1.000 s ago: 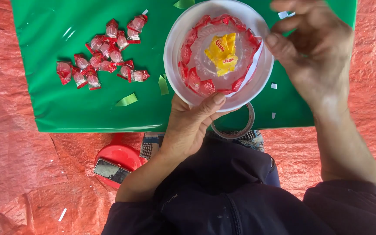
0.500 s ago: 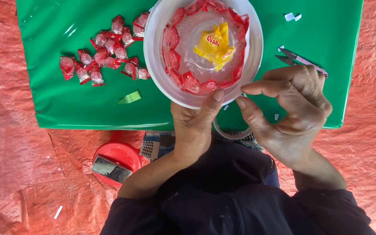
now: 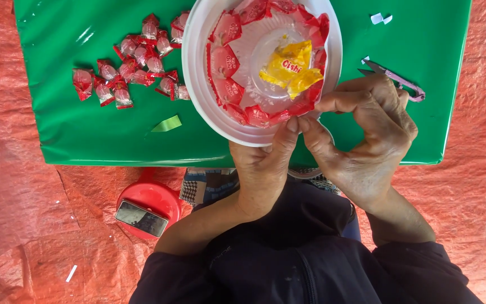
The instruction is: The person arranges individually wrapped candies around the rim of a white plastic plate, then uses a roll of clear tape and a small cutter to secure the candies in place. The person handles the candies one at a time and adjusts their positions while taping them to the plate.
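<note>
We hold a white plastic plate (image 3: 198,84) tilted over the green sheet (image 3: 85,129). Our left hand (image 3: 262,169) grips its near rim from below, thumb pressed on the edge. Our right hand (image 3: 367,135) pinches the rim just beside that thumb, forefinger curled onto a red wrapper. Red candy wrappers (image 3: 226,62) ring the plate's inside, with yellow wrappers (image 3: 291,67) at its centre. Loose red candies (image 3: 130,65) lie left of the plate, small snips (image 3: 395,79) to its right, a red lid (image 3: 153,200) carrying a phone (image 3: 141,218) below it.
</note>
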